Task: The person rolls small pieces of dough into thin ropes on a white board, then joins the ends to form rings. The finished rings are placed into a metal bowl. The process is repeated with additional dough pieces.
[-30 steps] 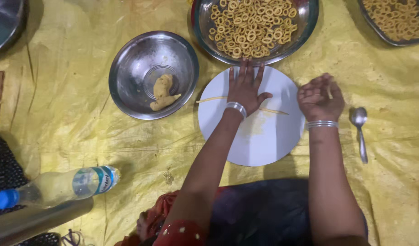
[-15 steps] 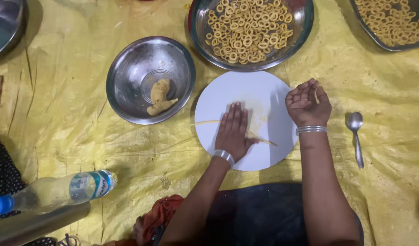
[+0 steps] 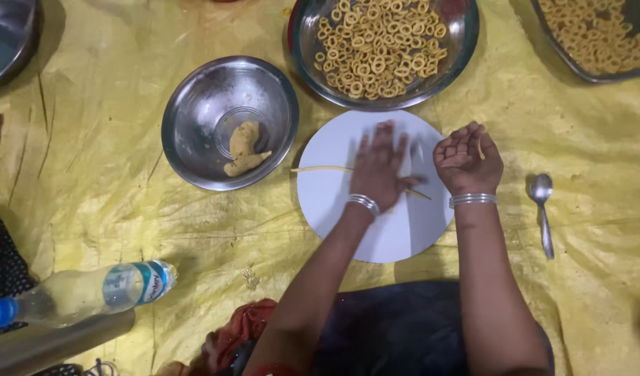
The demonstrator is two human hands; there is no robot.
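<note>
My left hand point(image 3: 379, 169) lies flat, fingers apart and blurred, pressed on a thin rope of yellow dough point(image 3: 320, 169) stretched across a round white board point(image 3: 396, 237). To its right my right hand point(image 3: 465, 157) rests at the board's edge with its fingers curled around a small strip of dough point(image 3: 481, 149). Both wrists wear silver bangles. A steel bowl point(image 3: 194, 132) left of the board holds lumps of yellow dough point(image 3: 243, 150).
A large steel dish point(image 3: 456, 52) full of dough rings stands just beyond the board; another tray of rings point(image 3: 578, 66) is at the top right. A spoon point(image 3: 542, 209) lies right of the board. A plastic bottle point(image 3: 90, 292) lies at the lower left on the yellow sheet point(image 3: 90, 202).
My left hand slid back toward me over the dough rope, then forward again. The right hand stayed curled at the board's right edge.
</note>
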